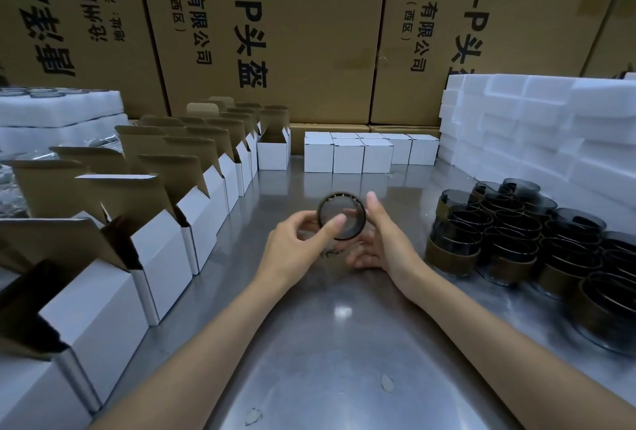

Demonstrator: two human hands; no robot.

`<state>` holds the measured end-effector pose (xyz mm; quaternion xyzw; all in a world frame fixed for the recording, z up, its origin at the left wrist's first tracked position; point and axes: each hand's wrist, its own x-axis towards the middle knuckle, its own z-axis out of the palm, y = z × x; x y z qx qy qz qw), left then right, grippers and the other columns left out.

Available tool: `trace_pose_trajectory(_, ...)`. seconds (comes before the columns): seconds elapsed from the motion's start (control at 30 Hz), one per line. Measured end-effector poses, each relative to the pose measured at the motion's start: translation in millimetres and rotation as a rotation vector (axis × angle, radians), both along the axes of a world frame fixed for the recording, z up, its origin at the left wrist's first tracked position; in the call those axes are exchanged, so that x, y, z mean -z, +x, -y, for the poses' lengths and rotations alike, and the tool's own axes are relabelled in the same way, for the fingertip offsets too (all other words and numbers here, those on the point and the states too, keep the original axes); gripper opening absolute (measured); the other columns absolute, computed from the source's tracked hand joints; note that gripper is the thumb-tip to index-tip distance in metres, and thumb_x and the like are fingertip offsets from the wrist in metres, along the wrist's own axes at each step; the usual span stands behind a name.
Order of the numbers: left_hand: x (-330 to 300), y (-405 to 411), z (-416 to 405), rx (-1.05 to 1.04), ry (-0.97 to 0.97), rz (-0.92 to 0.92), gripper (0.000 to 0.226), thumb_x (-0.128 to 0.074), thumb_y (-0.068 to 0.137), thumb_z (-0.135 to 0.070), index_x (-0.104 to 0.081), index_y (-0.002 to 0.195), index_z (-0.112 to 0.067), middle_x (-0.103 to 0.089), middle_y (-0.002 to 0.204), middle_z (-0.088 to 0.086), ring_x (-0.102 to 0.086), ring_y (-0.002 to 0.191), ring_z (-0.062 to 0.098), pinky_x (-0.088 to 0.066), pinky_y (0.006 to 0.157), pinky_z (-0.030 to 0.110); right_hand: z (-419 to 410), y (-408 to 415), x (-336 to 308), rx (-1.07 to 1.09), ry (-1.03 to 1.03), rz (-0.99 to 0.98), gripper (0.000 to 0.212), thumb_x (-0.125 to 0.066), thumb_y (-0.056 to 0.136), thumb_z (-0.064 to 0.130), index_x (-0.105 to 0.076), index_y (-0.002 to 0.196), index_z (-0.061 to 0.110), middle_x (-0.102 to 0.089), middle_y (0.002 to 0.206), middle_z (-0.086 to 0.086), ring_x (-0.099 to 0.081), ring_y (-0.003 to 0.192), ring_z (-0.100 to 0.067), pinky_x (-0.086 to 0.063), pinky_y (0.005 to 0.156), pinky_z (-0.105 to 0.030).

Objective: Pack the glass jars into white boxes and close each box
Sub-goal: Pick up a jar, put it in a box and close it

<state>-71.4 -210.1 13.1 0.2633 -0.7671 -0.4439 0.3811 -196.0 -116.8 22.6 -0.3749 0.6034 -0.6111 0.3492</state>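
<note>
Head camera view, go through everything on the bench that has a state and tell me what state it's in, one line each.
Held jar: off the table, tipped, mouth toward the camera.
Left hand: gripping the jar's rim.
Right hand: supporting the jar's other side.
Open boxes: flaps up, unfilled as far as visible.
Closed boxes: shut, grouped at the back.
Jar stock: upright, clustered, unpacked.
Foam pads: stacked.

brown cartons behind table: "科技有限公司", "(西区)", "0-p头盔"; left carton print inverted.
</note>
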Motion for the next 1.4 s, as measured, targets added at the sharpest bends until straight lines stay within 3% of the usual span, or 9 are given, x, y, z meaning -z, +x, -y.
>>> trace_pose_trajectory(0.13,-0.5,0.1,0.5,-0.002,0.095,0.014,0.061,-0.056,0.06,-0.075,-0.071,0.092,-0.025,-0.071,0.089,-0.01,-0.064,0.082,0.0,-0.04,0.059,0.004,0.2,0.6,0.5,-0.023,-0.018,-0.052,0.065,-0.045,0.075,0.066,-0.058,0.117,0.018,-0.072,0.073,-0.005,-0.059,0.052,-0.01,-0.046,0.051,-0.018)
trace_pose_trajectory(0.27,1.7,-0.4,3.4,0.021,0.101,0.013,0.058,-0.064,0.063,-0.072,-0.07,0.096,-0.025,-0.071,0.09,-0.011,-0.064,0.089,0.003,-0.048,0.073,0.017,-1.9,-0.4,3.1,-0.036,-0.05,-0.062,0.044,-0.045,0.081,0.062,-0.062,0.104,0.029,-0.074,0.084,-0.008,-0.061,0.06,-0.012,-0.049,0.061,-0.022)
trace_pose_trajectory(0.37,3.6,-0.8,5.4,0.036,0.072,-0.028,0.05,-0.078,0.071,-0.049,-0.067,0.111,-0.021,-0.07,0.105,-0.01,-0.062,0.104,0.003,-0.049,0.09,0.024,-3.4,-1.2,4.4,-0.056,-0.064,-0.069,0.033,-0.046,0.089,0.054,-0.061,0.112,0.036,-0.071,0.098,-0.002,-0.066,0.072,-0.008,-0.048,0.069,-0.024)
trace_pose_trajectory(0.47,4.8,-0.6,6.1,0.068,0.013,-0.062,0.058,-0.085,0.07,-0.017,-0.058,0.121,-0.018,-0.066,0.115,-0.006,-0.062,0.106,0.008,-0.052,0.09,0.028,-4.5,0.3,2.2,-0.082,-0.064,-0.09,0.042,-0.051,0.087,0.051,-0.052,0.127,0.04,-0.068,0.108,0.006,-0.068,0.087,-0.009,-0.046,0.071,-0.022)
trace_pose_trajectory(0.57,5.9,-0.9,5.9,0.095,-0.042,-0.064,0.063,-0.084,0.069,-0.009,-0.054,0.124,-0.016,-0.065,0.119,-0.003,-0.062,0.106,0.01,-0.052,0.09,0.029,-4.9,-0.7,2.2,-0.092,-0.067,-0.09,0.041,-0.051,0.091,0.045,-0.048,0.132,0.04,-0.067,0.114,0.003,-0.067,0.096,-0.014,-0.046,0.073,-0.023)
trace_pose_trajectory(0.9,1.9,0.6,-4.0,0.02,-0.348,-0.032,0.077,-0.083,0.071,-0.025,-0.045,0.138,-0.024,-0.051,0.13,-0.01,-0.049,0.116,0.002,-0.039,0.1,0.016,-3.6,-2.8,3.8,-0.075,-0.114,0.012,0.029,-0.046,0.097,0.032,-0.054,0.124,0.032,-0.071,0.1,0.002,-0.069,0.079,-0.012,-0.051,0.062,-0.02)
trace_pose_trajectory(1.13,-0.7,1.7,-1.4,-0.05,-0.262,-0.129,0.059,-0.082,0.073,-0.028,-0.051,0.123,-0.03,-0.059,0.115,-0.025,-0.056,0.109,-0.006,-0.042,0.094,0.014,-11.0,-13.8,-8.4,-0.21,-0.009,0.32,0.048,-0.046,0.085,0.052,-0.061,0.121,0.025,-0.067,0.117,-0.003,-0.06,0.114,-0.019,-0.043,0.093,-0.036)
trace_pose_trajectory(1.27,2.7,-0.4,-0.3,0.01,-0.253,-0.117,0.058,-0.082,0.072,-0.028,-0.05,0.12,-0.034,-0.057,0.115,-0.029,-0.05,0.113,-0.012,-0.037,0.095,0.007,-16.0,-15.0,-8.3,-0.338,0.037,0.394,0.048,-0.055,0.081,0.044,-0.061,0.119,0.015,-0.069,0.109,-0.004,-0.066,0.103,-0.016,-0.048,0.086,-0.029)
trace_pose_trajectory(1.4,5.7,-0.6,-1.4,0.034,-0.344,-0.024,0.084,-0.082,0.07,-0.042,-0.037,0.14,-0.032,-0.043,0.141,-0.018,-0.037,0.13,-0.006,-0.033,0.105,0.013,-8.7,-3.4,-0.6,-0.151,-0.112,0.347,0.06,-0.072,0.067,0.024,-0.051,0.122,0.009,-0.067,0.101,-0.005,-0.068,0.086,-0.012,-0.054,0.069,-0.023)
